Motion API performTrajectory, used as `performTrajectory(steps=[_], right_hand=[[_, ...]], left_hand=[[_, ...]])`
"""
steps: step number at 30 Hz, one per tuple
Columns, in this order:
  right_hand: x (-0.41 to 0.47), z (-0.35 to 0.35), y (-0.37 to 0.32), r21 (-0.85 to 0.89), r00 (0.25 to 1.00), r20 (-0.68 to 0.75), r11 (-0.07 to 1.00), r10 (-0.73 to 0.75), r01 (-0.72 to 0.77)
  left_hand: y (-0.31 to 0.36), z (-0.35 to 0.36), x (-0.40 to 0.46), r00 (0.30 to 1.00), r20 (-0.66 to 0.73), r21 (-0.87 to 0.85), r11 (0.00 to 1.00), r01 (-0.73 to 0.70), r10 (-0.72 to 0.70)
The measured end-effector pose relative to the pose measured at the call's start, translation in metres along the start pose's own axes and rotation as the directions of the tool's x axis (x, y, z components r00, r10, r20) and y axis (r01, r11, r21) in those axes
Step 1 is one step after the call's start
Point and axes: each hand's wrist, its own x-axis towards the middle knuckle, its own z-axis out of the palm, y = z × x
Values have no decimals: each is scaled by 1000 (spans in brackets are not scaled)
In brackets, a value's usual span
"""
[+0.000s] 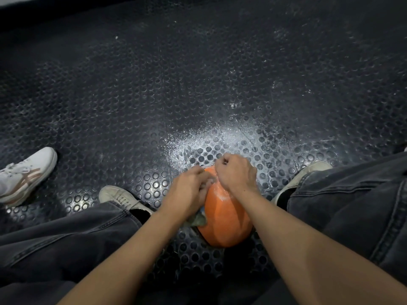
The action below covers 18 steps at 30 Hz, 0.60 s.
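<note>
Floor (132,95) of black rubber covered in rows of raised round studs, scuffed with pale streaks and crossed by a faint seam (272,100) running away from the viewer. A patch of white powder (220,133) fans out across the studs at centre right, where the light falls brightest and glints off the stud tops. The surface darkens toward the far edge, where a narrow pale strip (13,0) shows at the upper left corner, and a white sports shoe with brown stripes (26,172) stands on the floor at the left.
</note>
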Motion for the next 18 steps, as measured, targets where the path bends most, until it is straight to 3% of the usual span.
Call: performTrajectory(steps=[3,9,14,18], right_hand=[[2,-1,4,11,1000,26,1000,-11,11],[-4,3,-3,20,1000,-6,1000,-7,7],[3,1,1,37,999,-10,999,36,-36],[1,4,0,29,1000,5,1000,0,0]], left_hand=[[6,-7,-26,990,75,-48,992,-116,119],[-7,3,29,989,-15,61,987,148,-148],[10,-6,-23,992,85,-39,995,-88,91],[-9,2,21,991,-42,37,991,130,-129]])
